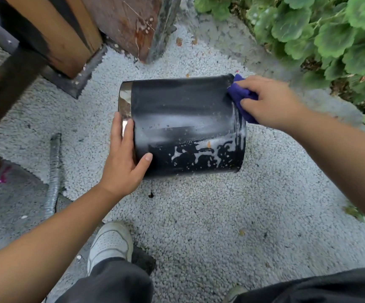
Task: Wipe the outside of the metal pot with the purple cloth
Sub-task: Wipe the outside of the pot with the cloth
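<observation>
Dark trouser legs [120, 285] and a white perforated sneaker [109, 241] sit at 6 o'clock. At centre, the blackened cylindrical metal pot [183, 125] lies on its side over pale pebbled ground [199, 215], long axis from 9 to 3. My left hand [122, 154] grasps its shiny rim end; my right hand [271, 101] clenches the crumpled purple cloth [241, 95] against the opposite end, at 3 o'clock. Soapy streaks remain low on the wall, so I'd sweep toward 7. Green leaves [330, 31] crowd 1 o'clock.
</observation>
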`<action>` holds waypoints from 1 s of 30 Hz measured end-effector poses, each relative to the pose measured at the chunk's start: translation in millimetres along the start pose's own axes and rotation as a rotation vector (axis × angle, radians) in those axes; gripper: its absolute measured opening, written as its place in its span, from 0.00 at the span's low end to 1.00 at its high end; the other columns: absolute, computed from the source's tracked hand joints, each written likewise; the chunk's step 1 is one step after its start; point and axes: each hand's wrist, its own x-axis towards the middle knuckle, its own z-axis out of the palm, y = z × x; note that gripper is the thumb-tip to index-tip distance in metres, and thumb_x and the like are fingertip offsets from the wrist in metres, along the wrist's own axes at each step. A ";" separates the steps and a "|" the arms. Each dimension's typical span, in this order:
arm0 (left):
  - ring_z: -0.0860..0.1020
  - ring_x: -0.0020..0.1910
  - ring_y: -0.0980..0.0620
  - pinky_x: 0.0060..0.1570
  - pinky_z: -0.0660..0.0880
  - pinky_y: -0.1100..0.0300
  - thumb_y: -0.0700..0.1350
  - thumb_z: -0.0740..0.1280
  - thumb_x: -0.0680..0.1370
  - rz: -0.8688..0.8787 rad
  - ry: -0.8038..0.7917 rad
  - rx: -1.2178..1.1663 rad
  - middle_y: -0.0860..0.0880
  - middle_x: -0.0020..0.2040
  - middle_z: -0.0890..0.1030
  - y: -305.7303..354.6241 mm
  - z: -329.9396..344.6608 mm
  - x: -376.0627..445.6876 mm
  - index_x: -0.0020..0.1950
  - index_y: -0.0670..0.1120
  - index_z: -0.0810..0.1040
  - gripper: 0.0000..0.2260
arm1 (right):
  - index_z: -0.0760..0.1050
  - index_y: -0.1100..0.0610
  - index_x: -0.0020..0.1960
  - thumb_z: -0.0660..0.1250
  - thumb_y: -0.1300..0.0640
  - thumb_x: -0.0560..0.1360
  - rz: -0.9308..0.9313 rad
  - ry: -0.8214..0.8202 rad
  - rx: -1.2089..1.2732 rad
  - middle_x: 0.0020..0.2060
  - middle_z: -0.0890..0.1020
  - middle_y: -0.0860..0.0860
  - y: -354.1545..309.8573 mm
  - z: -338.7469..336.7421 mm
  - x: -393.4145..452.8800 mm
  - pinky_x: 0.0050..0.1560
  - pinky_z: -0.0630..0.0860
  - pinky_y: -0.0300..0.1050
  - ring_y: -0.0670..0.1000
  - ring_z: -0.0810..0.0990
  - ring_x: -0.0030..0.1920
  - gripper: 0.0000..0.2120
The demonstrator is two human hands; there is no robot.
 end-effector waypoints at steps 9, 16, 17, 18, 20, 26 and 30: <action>0.35 0.77 0.62 0.68 0.41 0.79 0.57 0.62 0.78 -0.052 0.000 -0.092 0.48 0.81 0.36 6.6 1.3 1.1 0.81 0.50 0.43 0.39 | 0.78 0.46 0.60 0.63 0.54 0.72 -0.076 -0.161 -0.193 0.48 0.76 0.44 2.2 -10.5 -58.9 0.45 0.76 0.51 0.53 0.77 0.45 0.17; 0.37 0.77 0.63 0.70 0.42 0.77 0.54 0.63 0.77 -0.069 -0.010 -0.137 0.51 0.81 0.37 10.0 -1.3 1.6 0.81 0.50 0.45 0.39 | 0.81 0.43 0.46 0.64 0.62 0.73 0.401 -0.315 0.522 0.33 0.83 0.51 2.5 -8.1 -69.4 0.32 0.75 0.45 0.51 0.80 0.28 0.14; 0.37 0.78 0.62 0.71 0.41 0.75 0.54 0.63 0.77 -0.073 -0.004 -0.142 0.51 0.81 0.38 10.6 -1.5 2.3 0.81 0.50 0.45 0.38 | 0.80 0.46 0.48 0.63 0.64 0.75 0.471 -0.350 0.705 0.34 0.83 0.57 1.8 -6.2 -70.0 0.30 0.75 0.47 0.54 0.79 0.27 0.14; 0.38 0.78 0.62 0.71 0.41 0.75 0.54 0.63 0.77 -0.080 0.001 -0.149 0.50 0.81 0.38 11.8 -1.8 3.4 0.81 0.50 0.46 0.38 | 0.78 0.48 0.51 0.62 0.65 0.75 0.499 -0.360 0.831 0.36 0.83 0.61 1.3 -2.9 -70.5 0.29 0.75 0.49 0.57 0.79 0.28 0.13; 0.39 0.78 0.63 0.71 0.42 0.75 0.55 0.62 0.77 -0.105 0.001 -0.172 0.50 0.81 0.39 15.6 -3.3 5.5 0.81 0.50 0.47 0.37 | 0.76 0.52 0.54 0.61 0.67 0.75 0.512 -0.312 0.959 0.39 0.81 0.67 -1.1 4.3 -70.7 0.29 0.76 0.51 0.62 0.80 0.33 0.13; 0.49 0.79 0.57 0.76 0.48 0.63 0.65 0.58 0.72 -0.312 0.020 -0.367 0.48 0.82 0.51 37.8 -24.1 20.1 0.79 0.48 0.60 0.39 | 0.76 0.56 0.52 0.60 0.65 0.73 0.478 -0.244 1.167 0.39 0.83 0.63 9.8 -7.8 -56.1 0.30 0.78 0.49 0.59 0.83 0.35 0.11; 0.76 0.67 0.44 0.56 0.78 0.47 0.59 0.66 0.71 -0.532 -0.109 -1.081 0.43 0.68 0.76 42.8 -45.4 35.9 0.69 0.48 0.73 0.29 | 0.81 0.57 0.38 0.57 0.60 0.74 0.520 -0.244 1.414 0.33 0.84 0.55 19.3 -25.5 -45.0 0.35 0.81 0.43 0.52 0.83 0.33 0.14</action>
